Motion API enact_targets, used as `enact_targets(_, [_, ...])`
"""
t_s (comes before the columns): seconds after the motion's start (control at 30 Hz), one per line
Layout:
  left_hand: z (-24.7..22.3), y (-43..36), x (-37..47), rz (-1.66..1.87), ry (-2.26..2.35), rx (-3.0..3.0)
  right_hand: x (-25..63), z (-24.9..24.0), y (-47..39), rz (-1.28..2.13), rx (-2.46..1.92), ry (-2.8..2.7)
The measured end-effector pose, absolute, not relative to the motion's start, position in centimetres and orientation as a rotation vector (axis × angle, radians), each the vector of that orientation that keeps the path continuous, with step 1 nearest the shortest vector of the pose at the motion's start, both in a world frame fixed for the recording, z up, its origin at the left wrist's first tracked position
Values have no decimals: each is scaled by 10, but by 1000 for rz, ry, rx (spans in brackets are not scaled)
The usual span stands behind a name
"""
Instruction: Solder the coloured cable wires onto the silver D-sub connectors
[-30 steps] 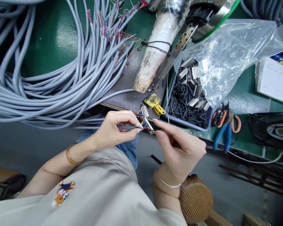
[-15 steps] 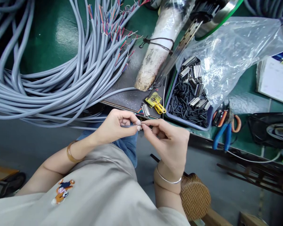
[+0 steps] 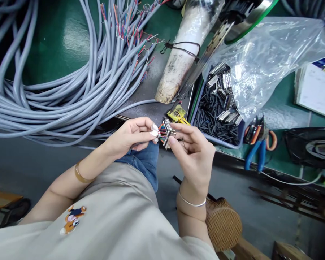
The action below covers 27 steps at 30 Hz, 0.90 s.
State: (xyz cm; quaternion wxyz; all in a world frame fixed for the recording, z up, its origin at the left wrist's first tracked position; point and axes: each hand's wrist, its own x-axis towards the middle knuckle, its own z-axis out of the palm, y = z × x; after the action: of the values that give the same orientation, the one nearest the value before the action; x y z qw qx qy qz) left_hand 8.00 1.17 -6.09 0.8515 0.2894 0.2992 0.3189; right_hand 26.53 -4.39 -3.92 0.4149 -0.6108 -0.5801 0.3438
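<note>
My left hand (image 3: 137,134) pinches a cable near its end, where thin coloured wires (image 3: 161,132) fan out; the fingers hide most of that end. The wires run into a metal multi-pin connector (image 3: 167,130). My right hand (image 3: 191,144) is closed on the connector's right side, thumb below and fingers above. Both hands are close together at the bench's front edge, over my lap. Just beyond the connector lies a yellow cutter-like tool (image 3: 181,117) with a yellow wrapper. How each wire sits in the connector is too small to tell.
Grey cables (image 3: 78,86) with stripped ends cover the left of the bench. A wrapped white tube (image 3: 176,65) slants at the centre. A bin (image 3: 239,139) holds black sleeves and metal connectors, beside a plastic bag (image 3: 276,54). Blue-handled pliers (image 3: 256,155) lie right; a stool (image 3: 224,225) stands below.
My right hand has moved from pinching a thin wire to gripping the connector. The connector, earlier beyond my fingers at the bench edge, is now between my hands. My left hand has shifted slightly up-left.
</note>
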Motion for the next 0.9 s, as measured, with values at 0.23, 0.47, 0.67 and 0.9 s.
enact_targets(0.23, [-61,11,81,679,626,614,262,-43,-41,973,-1507,-1315])
enact_targets(0.47, [-60,11,82,670,630,615,263,-45,-44,942,-1570,-1320])
enact_targets(0.67, [-59,13,80,620,623,598,270,-51,-50,463,-1459,-1692])
enact_targets(0.9, [-62,12,84,728,769,748,291,-44,-56,113,-1329,-1939])
